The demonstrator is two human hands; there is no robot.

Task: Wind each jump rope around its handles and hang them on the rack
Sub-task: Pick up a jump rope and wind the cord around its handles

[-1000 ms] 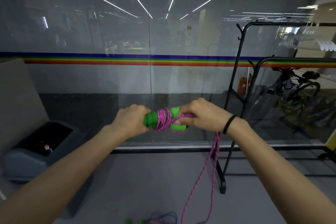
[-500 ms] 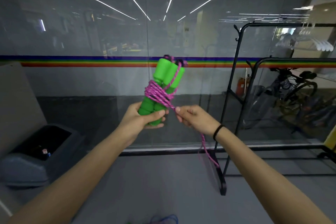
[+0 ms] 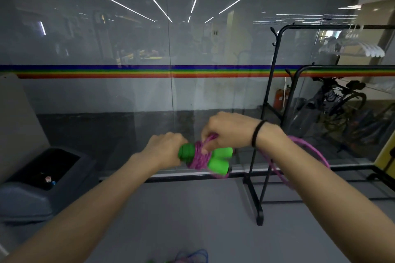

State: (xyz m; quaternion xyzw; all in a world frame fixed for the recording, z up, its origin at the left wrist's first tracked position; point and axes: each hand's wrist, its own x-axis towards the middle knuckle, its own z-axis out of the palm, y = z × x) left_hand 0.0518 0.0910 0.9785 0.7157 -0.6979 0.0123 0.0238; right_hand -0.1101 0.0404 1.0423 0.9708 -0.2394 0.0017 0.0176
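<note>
At centre frame, the paired bright green foam handles (image 3: pixel 220 160) lie sideways with several turns of pink braided jump rope (image 3: pixel 197 157) bunched round them, yet a long loop hangs free at right, so the winding looks unfinished. Left hand (image 3: pixel 164 148) clenches the handles' left end, and right hand (image 3: pixel 228 130) pinches the rope just above the coil. No rope shows on the black metal rack (image 3: pixel 275 83) at right, and a blue-and-pink rope (image 3: pixel 192 255) waits at the bottom edge.

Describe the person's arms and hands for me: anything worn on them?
The left forearm and right forearm are bare, with no sleeves in view. The left grip and right grip are ungloved hands. The only thing worn is a thin black band around the right wrist. No watch or markings show.
</note>
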